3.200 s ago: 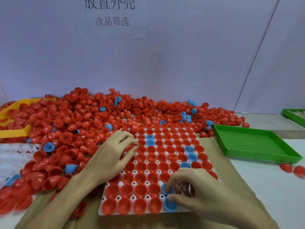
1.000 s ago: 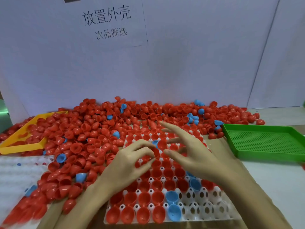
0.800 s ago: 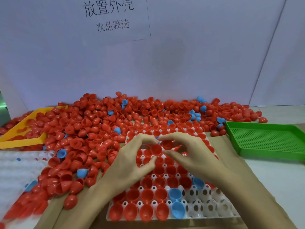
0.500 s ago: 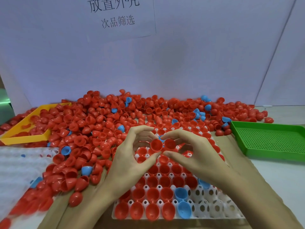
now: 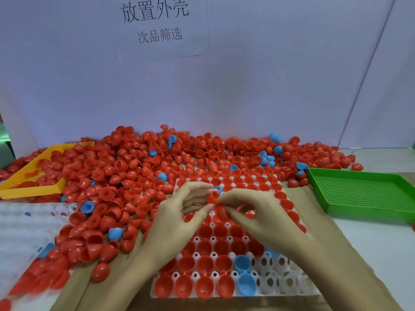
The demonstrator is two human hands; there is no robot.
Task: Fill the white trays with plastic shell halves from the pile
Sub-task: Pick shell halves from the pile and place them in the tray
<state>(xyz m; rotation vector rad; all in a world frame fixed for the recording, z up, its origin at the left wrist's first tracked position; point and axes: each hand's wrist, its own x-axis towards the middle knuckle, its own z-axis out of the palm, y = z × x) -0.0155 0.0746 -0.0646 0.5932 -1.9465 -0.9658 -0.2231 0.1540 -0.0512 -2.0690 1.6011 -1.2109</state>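
- The desk (image 5: 370,248) is pale, with a brown cardboard sheet (image 5: 314,209) lying under the work area.
- A plain white wall (image 5: 280,86) backs the desk and carries one paper sign (image 5: 157,25) printed with two lines of black characters.
- A big pile of plastic shell halves (image 5: 139,176), too many to count, spreads along the back and left; most are red, with scattered blue ones.
- One white tray (image 5: 278,286) lies in the middle on the cardboard; most of its sockets hold red halves, a few hold blue, and the near right corner shows bare holes.
- A second white tray (image 5: 24,223) sits at the left edge, partly under the pile.
- One yellow tray (image 5: 33,189) lies at the back left with red halves in it; one green perforated tray (image 5: 368,194) lies at the right.
- The left hand (image 5: 177,221) and right hand (image 5: 253,214) meet above the middle tray, both grips closed in a pinch on red shell halves (image 5: 213,197) held between the fingertips; how many halves they hold I cannot tell.
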